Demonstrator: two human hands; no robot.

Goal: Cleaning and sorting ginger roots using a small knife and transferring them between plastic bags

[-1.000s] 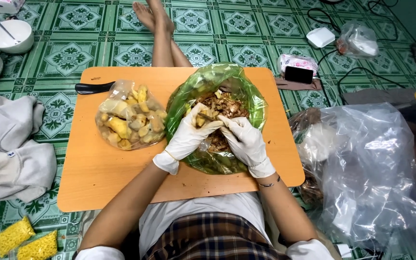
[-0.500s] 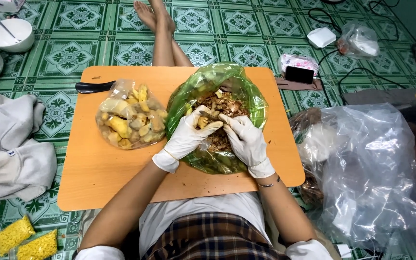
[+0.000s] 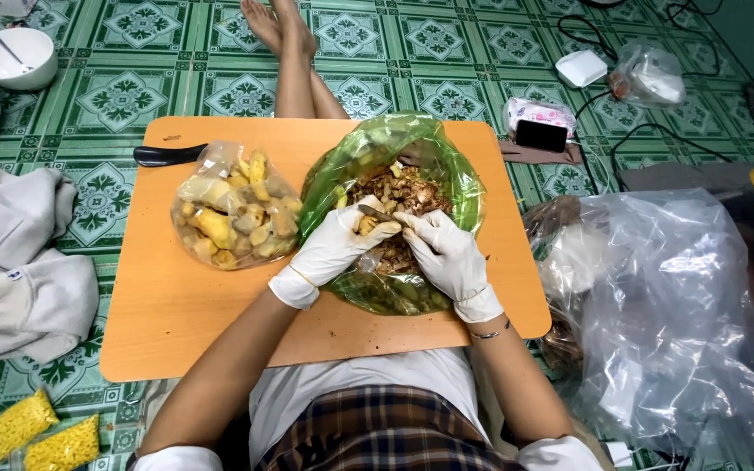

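Two white-gloved hands, left hand (image 3: 335, 246) and right hand (image 3: 447, 255), together over open green plastic bag (image 3: 377, 153).
Pinching small yellowish-brown food piece (image 3: 366, 224); orange wooden tray table (image 3: 167, 305) beneath.

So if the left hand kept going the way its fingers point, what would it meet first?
The left hand points up and to the right, toward the right hand. It would probably meet the small piece pinched between the two hands, then the right hand's fingertips, over the brown scraps in the green bag. Depth is unclear.
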